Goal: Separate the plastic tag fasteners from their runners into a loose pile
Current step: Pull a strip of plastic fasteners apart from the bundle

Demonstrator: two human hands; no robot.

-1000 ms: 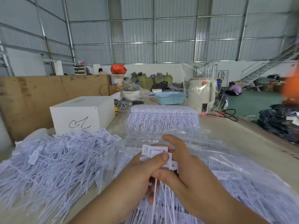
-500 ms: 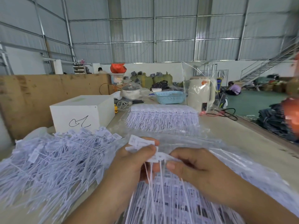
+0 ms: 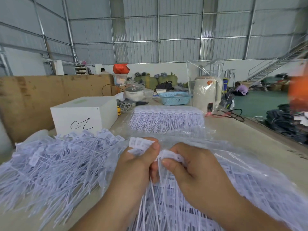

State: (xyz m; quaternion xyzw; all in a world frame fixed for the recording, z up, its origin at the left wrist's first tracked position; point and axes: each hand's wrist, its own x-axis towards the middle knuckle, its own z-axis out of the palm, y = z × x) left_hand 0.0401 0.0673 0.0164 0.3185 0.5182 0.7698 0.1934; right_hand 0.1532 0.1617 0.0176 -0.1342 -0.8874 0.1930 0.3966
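My left hand (image 3: pixel 136 165) pinches a few white tag fasteners (image 3: pixel 139 143) by their flat heads, thumb on top. Close beside it, my right hand (image 3: pixel 191 170) grips the rest of the same joined strip (image 3: pixel 171 155); its thin tails hang down between my wrists. A loose pile of separated fasteners (image 3: pixel 55 164) spreads over the table on the left. Under and to the right of my hands lies a clear bag of joined strips (image 3: pixel 241 177). Another bagged bundle of strips (image 3: pixel 166 119) lies farther back in the middle.
A white box (image 3: pixel 83 114) with a black scribble stands behind the loose pile. Farther back are a blue basket (image 3: pixel 175 98), a cream kettle in plastic wrap (image 3: pixel 206 92), a lidded pot (image 3: pixel 134 94) and cables. The table's right edge (image 3: pixel 266 129) runs diagonally; a brown board (image 3: pixel 33 100) stands at left.
My hands have drawn a little apart. The left one has pulled a few fastener heads up and left, away from the strip held in the right.
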